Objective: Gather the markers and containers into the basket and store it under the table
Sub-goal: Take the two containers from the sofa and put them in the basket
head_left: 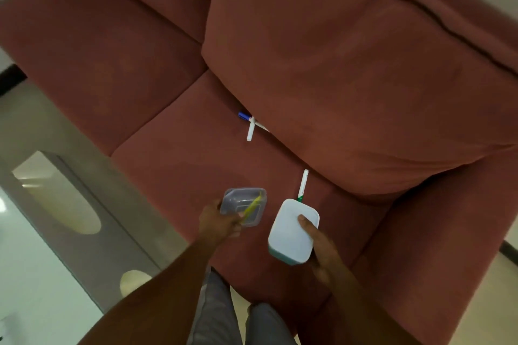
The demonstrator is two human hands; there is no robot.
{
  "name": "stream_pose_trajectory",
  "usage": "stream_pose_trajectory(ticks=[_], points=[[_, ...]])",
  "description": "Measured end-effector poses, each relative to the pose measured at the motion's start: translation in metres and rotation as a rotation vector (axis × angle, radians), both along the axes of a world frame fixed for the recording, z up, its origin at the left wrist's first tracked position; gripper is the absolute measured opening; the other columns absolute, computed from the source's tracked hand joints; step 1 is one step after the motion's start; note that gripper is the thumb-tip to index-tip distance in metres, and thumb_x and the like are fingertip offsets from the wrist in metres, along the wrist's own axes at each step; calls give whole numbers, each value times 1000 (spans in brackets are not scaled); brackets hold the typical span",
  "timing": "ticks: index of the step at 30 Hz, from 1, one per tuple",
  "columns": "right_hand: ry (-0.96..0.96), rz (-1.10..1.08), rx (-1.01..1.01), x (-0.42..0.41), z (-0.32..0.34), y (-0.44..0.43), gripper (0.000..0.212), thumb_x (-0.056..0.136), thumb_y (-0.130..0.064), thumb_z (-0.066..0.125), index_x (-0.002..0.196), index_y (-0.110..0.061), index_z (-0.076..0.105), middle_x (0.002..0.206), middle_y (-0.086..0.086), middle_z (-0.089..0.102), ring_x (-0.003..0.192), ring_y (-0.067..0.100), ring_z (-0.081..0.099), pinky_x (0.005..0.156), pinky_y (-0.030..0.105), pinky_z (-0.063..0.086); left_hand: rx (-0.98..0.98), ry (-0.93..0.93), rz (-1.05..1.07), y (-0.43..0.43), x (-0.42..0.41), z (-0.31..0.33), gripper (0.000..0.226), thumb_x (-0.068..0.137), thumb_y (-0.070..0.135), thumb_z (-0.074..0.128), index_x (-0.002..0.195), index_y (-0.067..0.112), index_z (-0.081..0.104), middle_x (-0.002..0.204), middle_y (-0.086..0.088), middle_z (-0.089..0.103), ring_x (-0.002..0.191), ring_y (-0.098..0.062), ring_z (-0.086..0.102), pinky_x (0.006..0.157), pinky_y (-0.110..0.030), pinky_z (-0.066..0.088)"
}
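My left hand (217, 223) grips a small clear plastic container (244, 206) together with a yellow marker (252, 206) that lies across it. My right hand (316, 244) holds a white lidded container (291, 231) from its right side, thumb on the lid. Both are held just above the red sofa seat (196, 154). A green-tipped white marker (302, 186) lies on the seat right behind the white container. Farther back, a blue-capped marker (244, 116) and a white marker (251, 130) lie crossed at the foot of the back cushion. No basket is in view.
A large loose back cushion (350, 64) leans over the seat on the right. The sofa armrest (420, 260) rises at lower right. A grey table with oval cut-outs (70, 204) stands on the left. My knees (238, 322) are at the seat's front edge.
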State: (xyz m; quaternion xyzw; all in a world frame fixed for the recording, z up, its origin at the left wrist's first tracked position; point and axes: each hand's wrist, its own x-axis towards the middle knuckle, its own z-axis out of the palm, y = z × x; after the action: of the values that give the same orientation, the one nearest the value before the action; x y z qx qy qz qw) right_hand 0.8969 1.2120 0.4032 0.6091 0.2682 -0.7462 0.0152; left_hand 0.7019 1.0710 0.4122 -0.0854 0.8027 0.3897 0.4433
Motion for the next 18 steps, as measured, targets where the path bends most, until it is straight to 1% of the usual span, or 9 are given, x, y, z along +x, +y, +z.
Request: stream_pose_trajectory(ticks=[2,5,8,10,12,14,16,17,18], points=[[55,-16,-46,-2,16,-3,50,80,-41,74,123,-16,63,113,9,73,103,29,71,95,49,53,78,10,27,-7,-4,19,48,71,-3,78,113,7,57,98,-14,69,67,-24,70,54,-34,60],[92,-3,-59,-15,38,-5,51,79,-45,72,123,-20,63,114,7,73,103,28,70,88,46,55,132,73,9,-15,-11,43,47,70,-10,71,111,6,55,99,-6,64,75,-14,63,55,-23,54],[137,45,-39,-48,63,-9,46,82,-40,70,123,-18,63,113,8,73,103,28,70,89,46,55,165,25,87,-36,-28,68,35,79,-6,58,112,6,59,94,-4,59,74,-15,56,59,-28,45],[152,129,-5,-80,79,-13,45,86,-40,67,125,-17,63,115,10,72,107,29,68,93,47,53,258,-47,245,-54,-44,80,21,84,-3,49,99,4,62,87,-7,59,69,-18,57,59,-31,45],[164,248,23,-120,94,-21,46,89,-43,64,126,-16,61,117,11,71,109,31,67,92,47,53,298,-36,398,-77,-64,87,21,92,15,49,84,6,65,74,-9,60,56,-17,59,54,-29,45],[189,379,41,-162,106,-29,47,91,-45,60,128,-16,60,118,12,71,109,31,67,93,47,53,293,104,449,-102,-88,84,29,85,39,61,71,14,66,62,-4,60,54,-15,58,53,-28,46],[199,508,64,-213,119,-45,43,91,-45,60,123,-17,63,110,9,74,101,27,70,86,44,55,258,246,450,-137,-117,82,20,69,37,72,70,18,67,73,-1,65,72,-18,61,69,-35,50],[192,568,78,-241,123,-56,41,91,-44,61,121,-16,64,105,7,76,96,26,71,82,42,56,253,270,444,-157,-133,80,17,70,29,74,81,17,69,86,-1,67,84,-18,63,78,-38,52],[179,624,98,-270,125,-68,39,91,-43,60,119,-15,64,101,7,76,93,25,71,80,40,56,272,272,458,-176,-151,80,27,75,23,76,100,16,69,102,-2,66,97,-20,63,87,-39,52]])
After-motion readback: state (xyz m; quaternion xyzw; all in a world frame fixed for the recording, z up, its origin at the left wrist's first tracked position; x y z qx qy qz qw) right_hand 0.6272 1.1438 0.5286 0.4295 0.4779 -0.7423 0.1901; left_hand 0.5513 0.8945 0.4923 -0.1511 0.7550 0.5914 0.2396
